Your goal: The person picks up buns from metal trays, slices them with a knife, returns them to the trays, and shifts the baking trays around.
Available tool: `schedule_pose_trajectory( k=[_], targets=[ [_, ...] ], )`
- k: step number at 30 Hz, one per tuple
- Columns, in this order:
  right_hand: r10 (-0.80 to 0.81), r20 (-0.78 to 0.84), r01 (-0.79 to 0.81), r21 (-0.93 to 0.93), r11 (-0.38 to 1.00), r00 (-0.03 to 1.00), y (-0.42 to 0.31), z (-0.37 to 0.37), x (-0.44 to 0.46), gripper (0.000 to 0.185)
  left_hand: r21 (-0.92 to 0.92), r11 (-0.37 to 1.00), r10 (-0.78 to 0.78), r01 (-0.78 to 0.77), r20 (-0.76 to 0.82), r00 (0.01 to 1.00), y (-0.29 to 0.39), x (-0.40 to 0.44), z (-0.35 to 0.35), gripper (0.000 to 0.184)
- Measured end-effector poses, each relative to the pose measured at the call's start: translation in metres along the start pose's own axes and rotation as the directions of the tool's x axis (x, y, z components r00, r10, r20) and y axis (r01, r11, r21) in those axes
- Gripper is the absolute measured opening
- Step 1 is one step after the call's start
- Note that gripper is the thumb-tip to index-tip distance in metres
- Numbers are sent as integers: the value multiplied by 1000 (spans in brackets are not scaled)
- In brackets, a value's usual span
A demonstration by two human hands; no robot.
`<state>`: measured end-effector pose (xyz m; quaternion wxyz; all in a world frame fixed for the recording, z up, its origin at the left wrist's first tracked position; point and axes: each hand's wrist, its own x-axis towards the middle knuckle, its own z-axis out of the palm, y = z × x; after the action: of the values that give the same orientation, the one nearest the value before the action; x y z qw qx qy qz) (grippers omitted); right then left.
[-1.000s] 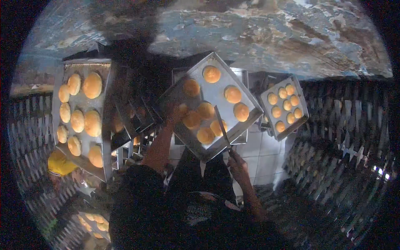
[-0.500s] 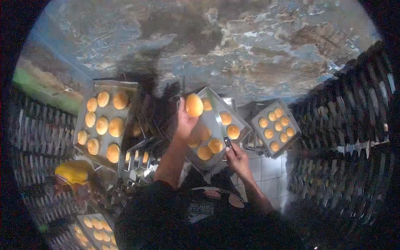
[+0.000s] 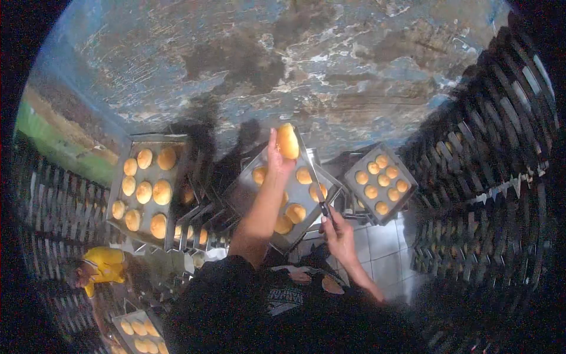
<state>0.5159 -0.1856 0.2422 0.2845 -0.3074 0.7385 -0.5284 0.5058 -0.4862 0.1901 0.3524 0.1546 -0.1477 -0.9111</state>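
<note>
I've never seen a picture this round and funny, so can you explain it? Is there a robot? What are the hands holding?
No robot here, just a person's own two bare hands. The camera is worn on their head, looking forward and down, so you see their arms from above. The left hand holds a bun. The right hand holds a knife by its handle. In front is a metal tray with more buns on it, and other trays of buns stand on both sides. Someone in a yellow top is nearby too.

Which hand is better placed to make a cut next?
Probably the right hand: it grips the knife by its handle, while the left hand is occupied holding a bun.
</note>
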Motion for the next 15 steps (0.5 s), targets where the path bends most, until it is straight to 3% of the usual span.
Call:
schedule_pose_trajectory(
  k=[3,6,7,9,12,13,15],
  targets=[
    [-46,-56,42,-70,997,997,0,-3,-5,45,-5,999,35,-35,-52,998,-10,-5,7,40],
    [48,-61,-51,-51,997,997,-14,-8,1,46,7,999,-45,46,-68,997,-20,-17,8,39],
    [47,-62,-51,-51,997,997,-13,-9,8,46,12,996,-92,92,2,996,-29,-13,-4,43],
    [-81,-87,69,-129,989,993,-10,-11,27,46,48,986,-164,161,56,985,-37,-22,-6,45],
    [-66,-64,62,-62,996,996,-44,-18,46,44,134,981,-161,141,153,975,-41,-35,1,34],
    [-160,-86,153,-79,985,983,-50,-19,51,42,148,977,-169,152,107,980,-40,-40,9,32],
    [-64,-27,61,-98,993,998,-69,-29,58,42,158,975,-173,159,80,982,-35,-34,9,32]
  ],
)
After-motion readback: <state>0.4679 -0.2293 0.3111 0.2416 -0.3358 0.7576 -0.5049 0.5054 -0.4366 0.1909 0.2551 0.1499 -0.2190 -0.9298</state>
